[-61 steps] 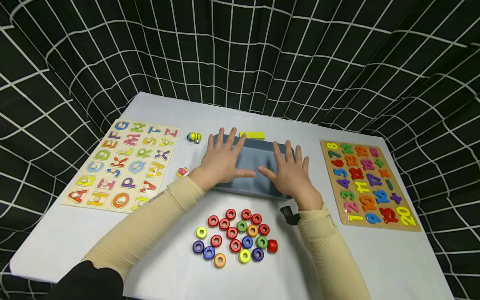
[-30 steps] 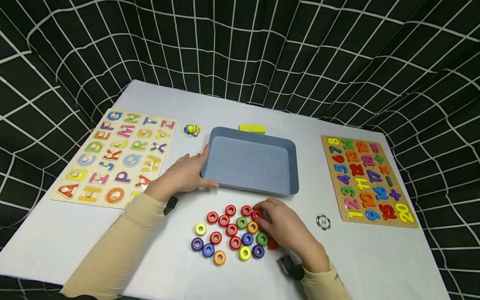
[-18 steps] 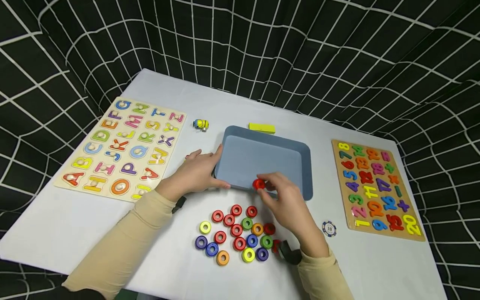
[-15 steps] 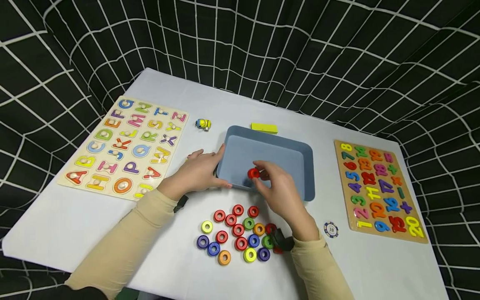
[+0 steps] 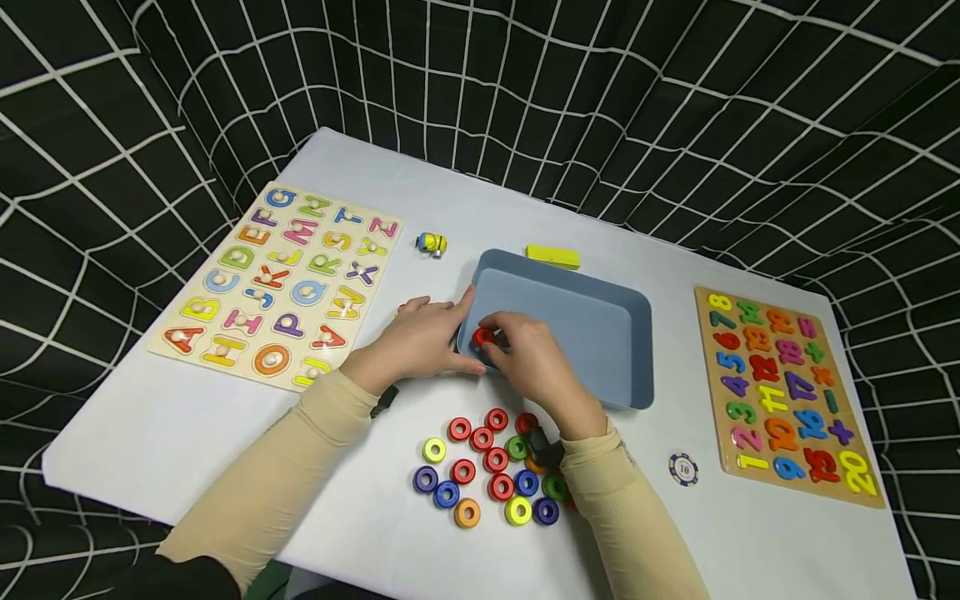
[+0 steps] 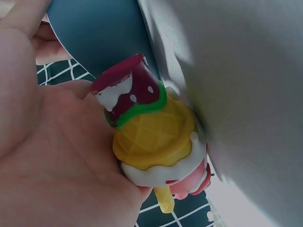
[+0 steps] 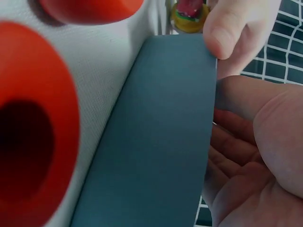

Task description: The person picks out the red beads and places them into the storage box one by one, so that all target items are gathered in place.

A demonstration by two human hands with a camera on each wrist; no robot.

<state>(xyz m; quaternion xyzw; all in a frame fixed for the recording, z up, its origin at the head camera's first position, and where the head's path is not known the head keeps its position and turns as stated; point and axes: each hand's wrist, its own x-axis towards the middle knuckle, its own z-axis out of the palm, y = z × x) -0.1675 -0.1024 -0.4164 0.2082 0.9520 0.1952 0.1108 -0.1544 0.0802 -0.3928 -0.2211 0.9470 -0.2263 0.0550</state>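
A blue-grey tray lies in the middle of the white table. My left hand spreads around its near left corner, index finger along the left side and thumb at the front rim. Beside that palm, the left wrist view shows a small toy figure with a yellow waffle-patterned middle and dark red end. Inside the tray, near the same corner, my right hand pinches a red ring bead between thumb and fingers. In the right wrist view, the tray wall partly hides the right fingers.
Several ring beads in red, blue, yellow, green, orange and purple lie before the tray. A letter board lies left, a number board right. A poker chip, yellow block and blue-yellow toy sit around the tray.
My right hand left the tray, picked a red bead from the group and carried it into the tray's near left corner. My left hand moved onto that corner. The head view shifted.
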